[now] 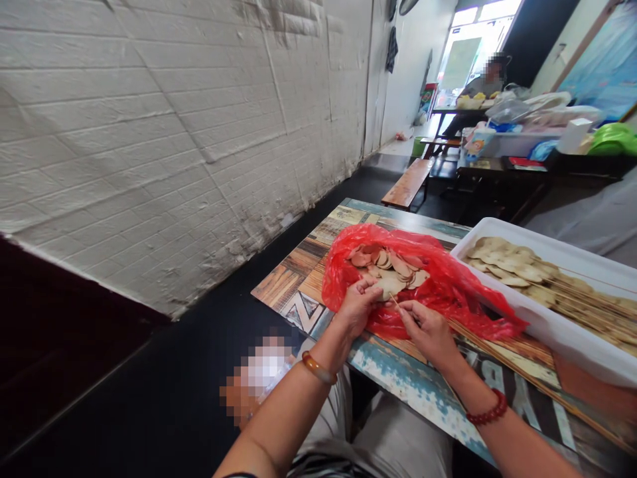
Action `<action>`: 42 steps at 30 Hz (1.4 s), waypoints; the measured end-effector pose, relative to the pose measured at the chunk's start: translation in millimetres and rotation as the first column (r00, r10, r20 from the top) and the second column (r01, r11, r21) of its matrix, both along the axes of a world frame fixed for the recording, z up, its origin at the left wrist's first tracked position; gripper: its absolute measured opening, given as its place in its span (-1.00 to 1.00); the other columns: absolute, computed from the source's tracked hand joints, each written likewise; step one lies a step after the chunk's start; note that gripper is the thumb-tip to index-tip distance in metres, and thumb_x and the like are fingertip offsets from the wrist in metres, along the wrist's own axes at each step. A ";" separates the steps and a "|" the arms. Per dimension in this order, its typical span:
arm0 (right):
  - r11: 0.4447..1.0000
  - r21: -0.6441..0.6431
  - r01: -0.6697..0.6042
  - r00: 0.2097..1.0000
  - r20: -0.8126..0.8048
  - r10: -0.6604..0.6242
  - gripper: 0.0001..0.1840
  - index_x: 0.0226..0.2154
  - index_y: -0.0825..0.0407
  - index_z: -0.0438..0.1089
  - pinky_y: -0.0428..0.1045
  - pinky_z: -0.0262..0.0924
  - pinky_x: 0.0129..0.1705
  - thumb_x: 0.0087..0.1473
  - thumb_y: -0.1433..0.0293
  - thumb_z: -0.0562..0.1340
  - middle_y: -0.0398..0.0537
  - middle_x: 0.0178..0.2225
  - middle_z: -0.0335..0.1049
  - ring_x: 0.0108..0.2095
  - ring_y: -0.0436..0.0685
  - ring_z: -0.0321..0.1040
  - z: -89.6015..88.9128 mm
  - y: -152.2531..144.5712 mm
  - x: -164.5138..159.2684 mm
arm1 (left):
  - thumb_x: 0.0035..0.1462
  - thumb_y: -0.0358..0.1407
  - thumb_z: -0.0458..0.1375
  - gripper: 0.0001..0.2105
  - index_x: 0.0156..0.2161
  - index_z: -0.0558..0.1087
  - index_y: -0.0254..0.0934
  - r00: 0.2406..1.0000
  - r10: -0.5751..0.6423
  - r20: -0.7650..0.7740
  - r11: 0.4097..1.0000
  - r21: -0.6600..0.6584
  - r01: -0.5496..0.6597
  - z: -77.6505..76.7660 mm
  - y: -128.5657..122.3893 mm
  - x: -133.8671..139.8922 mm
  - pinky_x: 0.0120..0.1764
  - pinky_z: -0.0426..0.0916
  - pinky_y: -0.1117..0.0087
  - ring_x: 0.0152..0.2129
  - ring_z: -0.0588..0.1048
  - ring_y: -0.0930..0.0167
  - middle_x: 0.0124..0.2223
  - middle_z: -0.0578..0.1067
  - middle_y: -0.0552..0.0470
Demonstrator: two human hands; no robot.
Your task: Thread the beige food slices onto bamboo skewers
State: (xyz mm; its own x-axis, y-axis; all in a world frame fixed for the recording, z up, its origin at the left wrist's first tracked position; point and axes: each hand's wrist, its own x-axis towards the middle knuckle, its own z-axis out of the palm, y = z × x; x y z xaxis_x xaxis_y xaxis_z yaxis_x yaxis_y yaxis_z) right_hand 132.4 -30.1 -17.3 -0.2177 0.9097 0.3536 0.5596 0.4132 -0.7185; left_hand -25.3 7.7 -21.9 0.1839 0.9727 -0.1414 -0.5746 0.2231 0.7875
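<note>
My left hand [359, 307] pinches a thin, pale round slice [386, 288] at the near side of a red plastic bag [348, 242]. In my right hand [425, 325] is a thin wooden skewer [393, 300], its tip at the slice's edge; whether it has pierced the slice I cannot tell. Many similar loose slices [385, 259] lie inside the opened bag. To the right, a white tray [502, 229] holds slices threaded on skewers [592, 302]. More bare skewers [527, 378] lie on the table beside my right forearm.
The patterned table [293, 272] stands near a white brick-patterned wall [174, 133]. Beyond it are a wooden bench [408, 182] and another table with a white bin [517, 143] and green dishes [612, 139]. A person [485, 83] sits at the far end.
</note>
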 end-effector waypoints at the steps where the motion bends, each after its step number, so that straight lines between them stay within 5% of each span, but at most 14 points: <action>1: 1.000 0.001 0.001 1.000 0.005 -0.001 -0.76 -0.32 0.01 0.40 -0.07 0.27 -0.38 0.17 0.30 0.06 -0.09 -0.44 0.49 -0.45 0.08 0.42 -0.2 0.0 0.0 | -0.23 -0.23 0.35 -0.66 -0.34 0.42 -0.38 1.000 -0.001 0.006 1.000 0.003 0.001 1.2 -0.4 -0.1 -0.36 0.39 0.38 -0.48 0.49 0.40 -0.39 0.50 -0.04; 29: 0.998 0.039 -0.051 0.999 -0.009 0.051 -0.78 -0.31 0.03 0.40 -0.06 0.27 -0.32 0.17 0.33 0.06 -0.06 -0.37 0.50 -0.38 0.08 0.43 2.6 -2.9 -2.7 | -0.22 -0.25 0.32 -0.74 -0.46 0.40 -0.39 0.996 -0.064 0.054 0.997 -0.034 0.066 1.9 -0.9 0.9 -0.41 0.26 0.46 -0.60 0.39 0.51 -0.54 0.45 0.05; 42: 1.000 -0.003 -0.003 0.999 -0.034 0.003 -0.74 -0.33 0.05 0.41 -0.08 0.23 -0.37 0.16 0.29 0.06 -0.08 -0.44 0.46 -0.45 0.05 0.38 -1.1 -0.7 -3.5 | -0.10 -0.21 0.26 -0.76 -0.47 0.39 -0.38 0.992 -0.030 -0.119 0.991 0.123 0.045 -6.0 -1.2 3.7 -0.48 0.12 0.53 -0.61 0.29 0.58 -0.55 0.38 0.10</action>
